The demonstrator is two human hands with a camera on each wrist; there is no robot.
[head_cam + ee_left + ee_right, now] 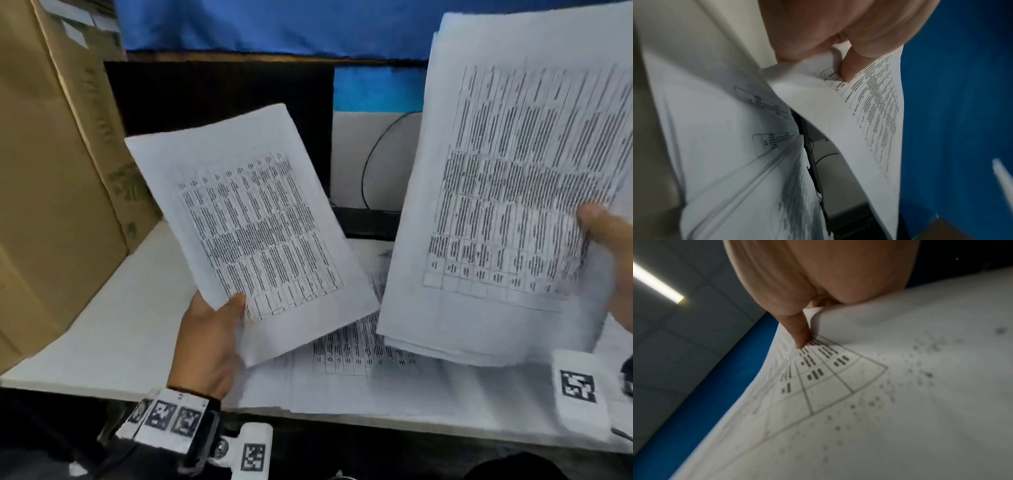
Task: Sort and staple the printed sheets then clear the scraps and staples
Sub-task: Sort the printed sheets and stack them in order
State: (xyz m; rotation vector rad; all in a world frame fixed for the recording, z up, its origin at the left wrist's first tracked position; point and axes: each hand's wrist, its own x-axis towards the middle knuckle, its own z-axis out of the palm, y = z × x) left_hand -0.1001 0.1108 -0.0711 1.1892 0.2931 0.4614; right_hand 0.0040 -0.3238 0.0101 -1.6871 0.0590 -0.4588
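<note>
Two hands are raised above the white table (113,329): our left hand (209,339) pinches a thin printed sheaf (250,222) at its lower corner, thumb on top, while our right hand (613,246) clamps a thicker stack (507,192) by its right edge, tilted upright; more sheets (359,353) lie flat below.

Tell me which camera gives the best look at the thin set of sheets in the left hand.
The head view: the thin set shows whole, printed table facing up, left hand pinching its lower corner. The left wrist view shows only its curled corner under the thumb. The right wrist view shows only the other stack.
</note>
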